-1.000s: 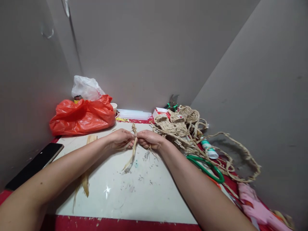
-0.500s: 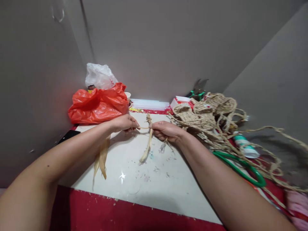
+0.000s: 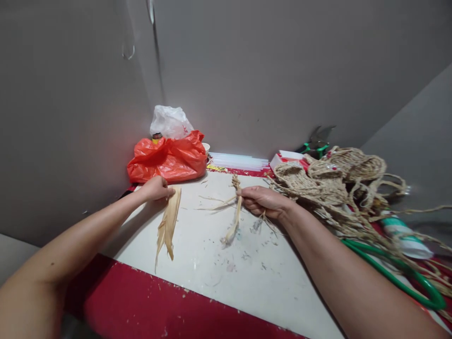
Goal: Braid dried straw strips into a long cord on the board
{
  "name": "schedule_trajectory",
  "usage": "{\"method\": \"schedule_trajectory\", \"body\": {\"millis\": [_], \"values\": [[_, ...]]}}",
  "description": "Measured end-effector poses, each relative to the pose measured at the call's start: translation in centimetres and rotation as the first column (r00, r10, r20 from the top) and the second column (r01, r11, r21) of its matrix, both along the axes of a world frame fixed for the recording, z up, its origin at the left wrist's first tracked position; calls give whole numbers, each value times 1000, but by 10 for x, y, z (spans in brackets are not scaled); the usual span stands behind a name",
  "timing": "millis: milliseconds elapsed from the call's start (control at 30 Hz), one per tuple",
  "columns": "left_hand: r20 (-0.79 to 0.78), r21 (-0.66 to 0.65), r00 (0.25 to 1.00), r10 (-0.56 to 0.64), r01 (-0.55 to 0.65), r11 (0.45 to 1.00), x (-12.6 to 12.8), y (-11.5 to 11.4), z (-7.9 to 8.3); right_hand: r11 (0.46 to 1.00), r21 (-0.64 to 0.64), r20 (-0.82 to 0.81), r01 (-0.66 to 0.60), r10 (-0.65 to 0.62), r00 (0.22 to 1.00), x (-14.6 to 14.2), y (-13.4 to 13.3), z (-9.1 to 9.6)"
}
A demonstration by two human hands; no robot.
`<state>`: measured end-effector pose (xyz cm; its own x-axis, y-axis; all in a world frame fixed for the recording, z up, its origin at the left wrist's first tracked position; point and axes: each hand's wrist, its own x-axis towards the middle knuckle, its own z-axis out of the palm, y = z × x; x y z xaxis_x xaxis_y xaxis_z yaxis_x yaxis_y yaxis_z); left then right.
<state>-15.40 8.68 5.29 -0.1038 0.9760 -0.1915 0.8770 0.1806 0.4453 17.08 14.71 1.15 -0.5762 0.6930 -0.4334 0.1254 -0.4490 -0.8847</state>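
Note:
My right hand (image 3: pixel 263 201) is closed round a thin braid of dried straw-coloured husk (image 3: pixel 234 220), gripping it near its knotted top end while the lower end trails on the white board (image 3: pixel 226 278). My left hand (image 3: pixel 155 188) is out to the left, fingers curled onto the upper end of a loose bunch of dried husk strips (image 3: pixel 168 225) that lies flat on the board. Thin loose fibres lie between the two hands.
A red plastic bag (image 3: pixel 169 160) with a white bag (image 3: pixel 171 121) on it sits at the back left by the wall. A heap of woven straw rope pieces (image 3: pixel 332 181), a green ring (image 3: pixel 399 275) and a green-and-white tube (image 3: pixel 402 235) crowd the right side. Grey walls enclose three sides.
My left hand let go of the braid and moved left to the loose husk bunch. My right hand kept its grip on the braid. The view swung left and down.

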Motion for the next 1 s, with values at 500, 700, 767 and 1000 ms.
{"method": "schedule_trajectory", "body": {"millis": [500, 700, 767, 1000], "values": [[262, -76, 960, 99, -82, 994, -6, 0, -9, 1000, 6, 1, -8, 8, 1000, 0, 1, -1], [605, -39, 775, 181, -198, 979, -9, -10, 19, 1000, -12, -6, -5, 5, 1000, 2, 2, -4], [699, -78, 692, 180, -177, 981, -11, -14, 29, 1000, -17, -12, -5, 5, 1000, 2, 3, -5], [816, -117, 550, 175, -139, 983, -4, -21, 33, 999, -18, -15, -29, 29, 999, 1, 4, -6]]}}
